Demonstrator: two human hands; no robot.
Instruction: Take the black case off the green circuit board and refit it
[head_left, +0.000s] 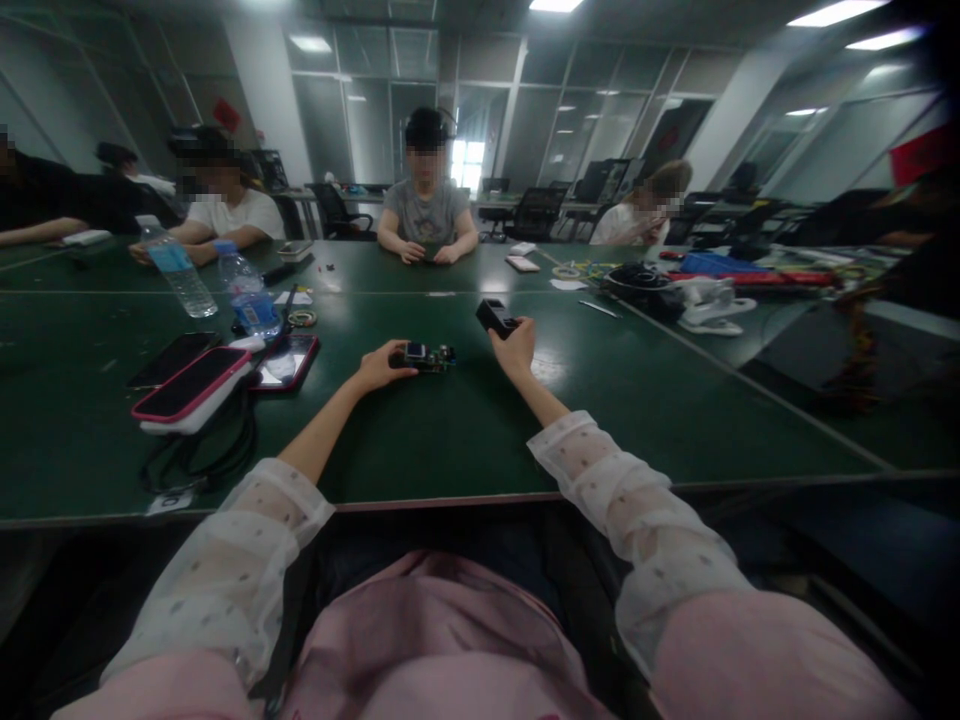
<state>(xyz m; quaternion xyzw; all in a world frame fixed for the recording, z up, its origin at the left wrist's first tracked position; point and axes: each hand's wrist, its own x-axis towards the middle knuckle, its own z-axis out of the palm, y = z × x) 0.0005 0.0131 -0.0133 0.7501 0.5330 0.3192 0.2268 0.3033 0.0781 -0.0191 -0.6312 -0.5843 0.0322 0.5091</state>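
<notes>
My left hand (381, 366) is closed around one end of a small circuit board (429, 357), which has a little square screen and green parts showing at its right end. To the right, my right hand (514, 347) grips a black plastic case (495, 316), a small box with openings in its upper face. The two things are apart, with green tabletop between them. Fingers cover part of each thing, so their full shapes are hidden.
On the left stand two water bottles (253, 300), near several phones (193, 384) and a black cable (244, 430). White and black items (712, 305) lie at the right on the green table (450, 450). Across it sits a person in grey (427, 215), with other people to either side.
</notes>
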